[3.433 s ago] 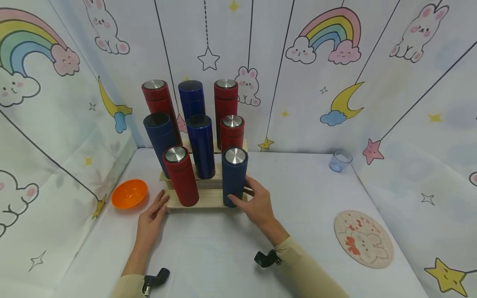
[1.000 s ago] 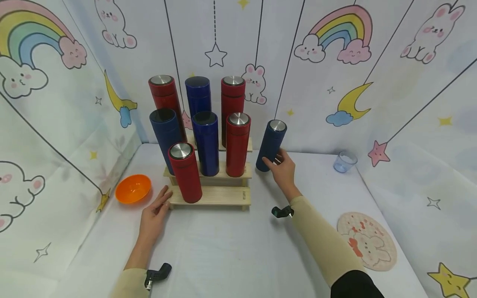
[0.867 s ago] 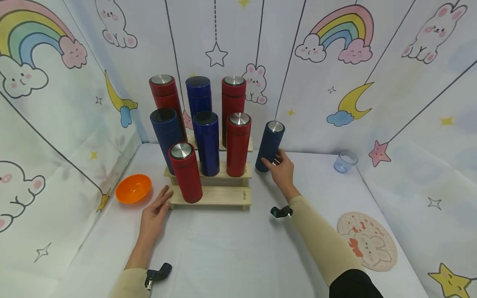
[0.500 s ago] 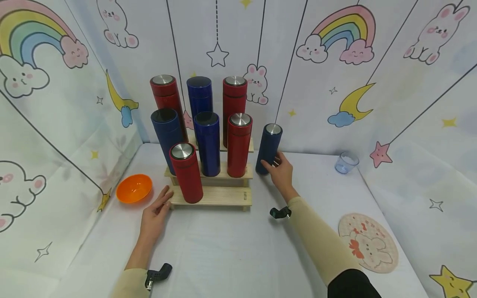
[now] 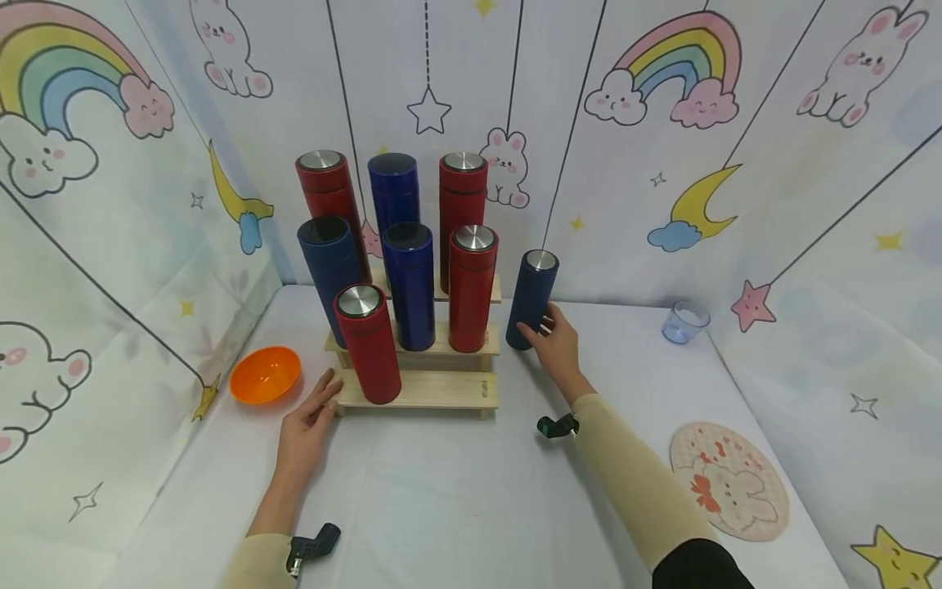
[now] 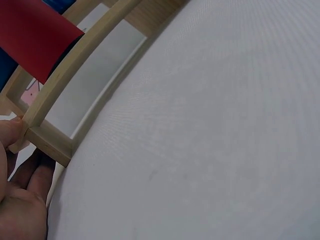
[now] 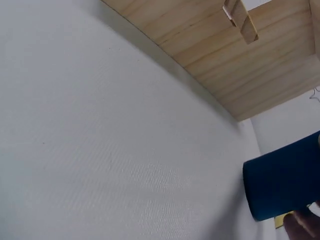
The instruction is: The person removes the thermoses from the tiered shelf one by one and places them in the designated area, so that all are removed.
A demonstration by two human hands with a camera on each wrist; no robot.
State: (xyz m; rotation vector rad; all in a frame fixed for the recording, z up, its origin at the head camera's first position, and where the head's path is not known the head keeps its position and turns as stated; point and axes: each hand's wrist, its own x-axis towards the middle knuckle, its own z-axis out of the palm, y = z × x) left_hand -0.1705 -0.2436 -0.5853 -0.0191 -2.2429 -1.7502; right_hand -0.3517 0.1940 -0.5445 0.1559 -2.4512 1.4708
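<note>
In the head view my right hand [image 5: 555, 343] holds a dark blue thermos bottle [image 5: 531, 290] with a steel lid, fingers and thumb around its lower part. The bottle leans slightly, just right of a tiered wooden rack [image 5: 441, 388]. In the right wrist view, the base of this blue bottle [image 7: 280, 180] is close over the white cloth. My left hand [image 5: 303, 432] grips the left front corner of the rack, thumb and fingers on either side of its end in the left wrist view. A red thermos [image 5: 371, 352] stands on the lowest step's left part.
Several red and blue thermoses [image 5: 410, 286] stand on the two upper steps. An orange bowl [image 5: 265, 375] sits left of the rack. At the right are a clear bluish cup [image 5: 684, 321] and a round rabbit-print mat [image 5: 728, 483]. A patterned cloth wall encloses the back and sides.
The right hand has taken the dark blue thermos off the lowest step and moved it right, beside the rack; lately it has come slightly lower. The left hand stays at the rack corner.
</note>
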